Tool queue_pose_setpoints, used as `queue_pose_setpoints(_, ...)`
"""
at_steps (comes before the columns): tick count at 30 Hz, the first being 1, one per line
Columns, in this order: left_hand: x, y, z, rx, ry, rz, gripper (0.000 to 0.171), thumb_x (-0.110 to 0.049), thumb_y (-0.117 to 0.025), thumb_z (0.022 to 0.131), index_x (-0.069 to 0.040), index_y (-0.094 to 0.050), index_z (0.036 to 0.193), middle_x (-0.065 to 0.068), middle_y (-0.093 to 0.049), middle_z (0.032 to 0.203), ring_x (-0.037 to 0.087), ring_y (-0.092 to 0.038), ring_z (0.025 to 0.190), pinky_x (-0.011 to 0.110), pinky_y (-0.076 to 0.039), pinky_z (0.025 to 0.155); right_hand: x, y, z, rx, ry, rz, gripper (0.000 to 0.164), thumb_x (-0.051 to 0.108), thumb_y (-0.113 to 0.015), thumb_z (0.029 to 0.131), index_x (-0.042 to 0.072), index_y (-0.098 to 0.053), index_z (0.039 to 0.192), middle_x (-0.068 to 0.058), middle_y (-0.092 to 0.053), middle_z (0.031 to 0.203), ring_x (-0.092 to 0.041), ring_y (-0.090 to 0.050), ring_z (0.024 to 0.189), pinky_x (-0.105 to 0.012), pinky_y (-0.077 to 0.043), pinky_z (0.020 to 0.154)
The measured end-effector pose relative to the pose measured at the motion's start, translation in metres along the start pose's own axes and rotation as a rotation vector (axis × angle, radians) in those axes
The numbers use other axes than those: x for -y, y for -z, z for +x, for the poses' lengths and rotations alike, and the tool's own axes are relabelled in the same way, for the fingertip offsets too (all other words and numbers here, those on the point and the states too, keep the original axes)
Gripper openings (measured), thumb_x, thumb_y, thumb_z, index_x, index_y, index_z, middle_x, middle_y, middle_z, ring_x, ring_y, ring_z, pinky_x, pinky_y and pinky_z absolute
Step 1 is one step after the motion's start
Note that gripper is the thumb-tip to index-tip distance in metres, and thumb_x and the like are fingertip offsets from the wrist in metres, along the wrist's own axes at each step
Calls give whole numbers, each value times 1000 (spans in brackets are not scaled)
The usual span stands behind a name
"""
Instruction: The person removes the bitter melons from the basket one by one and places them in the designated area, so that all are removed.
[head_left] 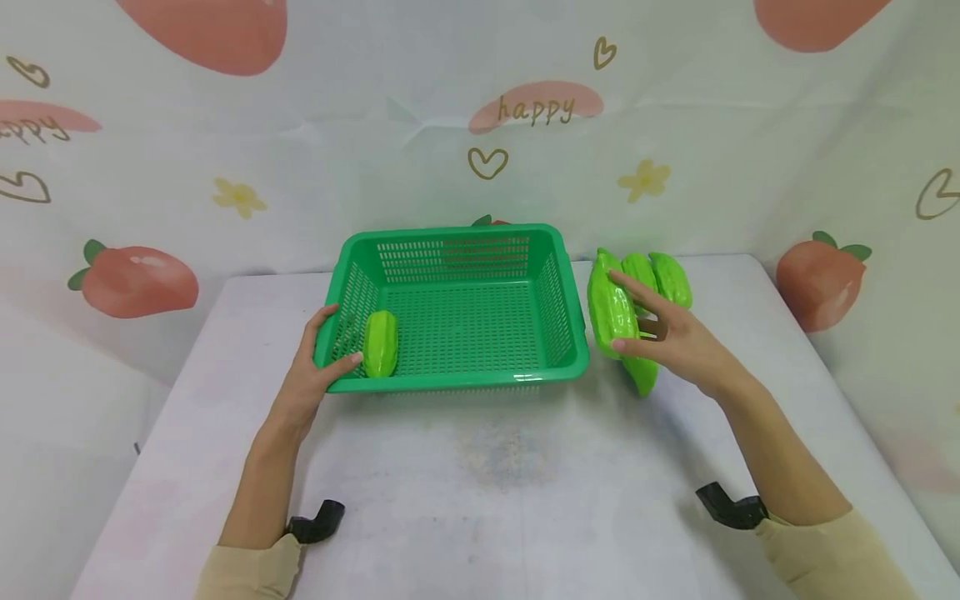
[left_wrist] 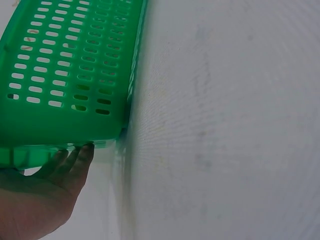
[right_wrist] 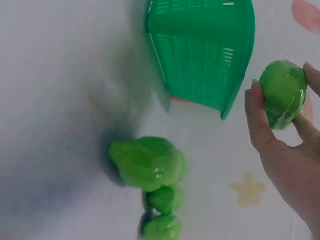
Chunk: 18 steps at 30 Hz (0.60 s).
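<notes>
At its left front corner, a green plastic basket [head_left: 450, 383] is gripped by my left hand [head_left: 309, 371], thumb over the rim and fingers along the outer wall. A bright green ridged bitter melon [head_left: 381, 343] lies inside the basket near that thumb. My right hand [head_left: 678, 342] holds another bitter melon [head_left: 611, 310] between thumb and fingers, raised beside the basket's right end. Below it, one more bitter melon [right_wrist: 150, 162] lies on the table, partly covered by the held one in the head view.
Two bitter melons, a nearer one [head_left: 639, 268] and a farther one [head_left: 671, 282], lie at the back right of the white table [head_left: 480, 500]. Behind stands a white patterned backdrop [head_left: 420, 125]. A black strap end [head_left: 318, 523] sticks out by each sleeve.
</notes>
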<state>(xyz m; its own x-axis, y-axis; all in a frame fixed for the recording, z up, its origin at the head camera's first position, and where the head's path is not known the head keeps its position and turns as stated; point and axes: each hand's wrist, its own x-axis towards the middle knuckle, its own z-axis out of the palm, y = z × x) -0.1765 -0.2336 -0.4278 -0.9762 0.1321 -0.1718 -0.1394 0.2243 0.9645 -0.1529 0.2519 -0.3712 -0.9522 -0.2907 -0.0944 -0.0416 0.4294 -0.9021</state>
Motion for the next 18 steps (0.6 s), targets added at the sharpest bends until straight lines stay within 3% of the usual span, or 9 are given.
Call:
queue_pose_setpoints(4,1,0,0,0,-6,-1,84,-22,-66,96,-37,-12,158,7,-5,165,29,-12,146,55,-11,115,-7,6,-6,-26,-39,1,76,23,-72,92,47,-32,152,8,-22,162,-49,-30,140,-66,-32,104)
queue_pose_setpoints(8,2,1,1,-4,-14,0,83,-22,-67,96,-37,-14,157,9,-5,165,30,-12,145,55,-11,115,-15,10,-10,-36,-29,-3,74,21,-72,92,41,-35,153,7,-25,160,-46,-33,139,-65,-33,104)
queue_pose_setpoints(18,0,0,-1,-1,-9,8,83,-20,-66,96,-36,-13,158,7,-5,165,30,-11,146,56,-11,115,-34,24,-29,-48,-51,-63,74,21,-69,95,35,-30,156,-6,-22,163,-49,-36,136,-62,-37,101)
